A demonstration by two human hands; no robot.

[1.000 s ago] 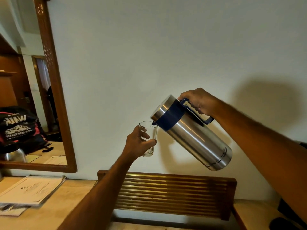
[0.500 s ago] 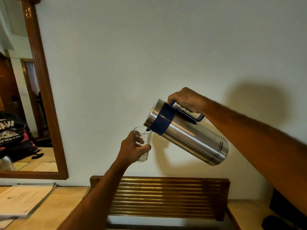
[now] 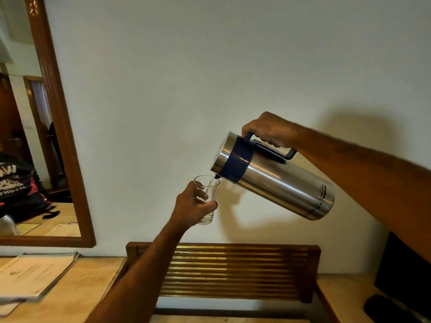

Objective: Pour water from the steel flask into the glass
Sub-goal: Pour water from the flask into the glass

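Note:
My right hand (image 3: 268,130) grips the dark blue handle of the steel flask (image 3: 279,180), which is tipped down to the left in mid-air. Its blue spout sits just over the rim of the clear glass (image 3: 211,190). A thin stream of water runs from the spout into the glass. My left hand (image 3: 191,206) is wrapped around the lower half of the glass and holds it upright in front of the white wall. The fingers hide part of the glass.
A slatted wooden rack (image 3: 233,273) stands against the wall below the hands. A wood-framed mirror (image 3: 58,127) hangs at left. A stack of papers (image 3: 35,273) lies on the wooden desk (image 3: 86,290). A dark object (image 3: 401,276) sits at the right edge.
The flask has tipped further, with its spout lowered to the glass rim, and water now flows. Both hands sit slightly lower than a second ago.

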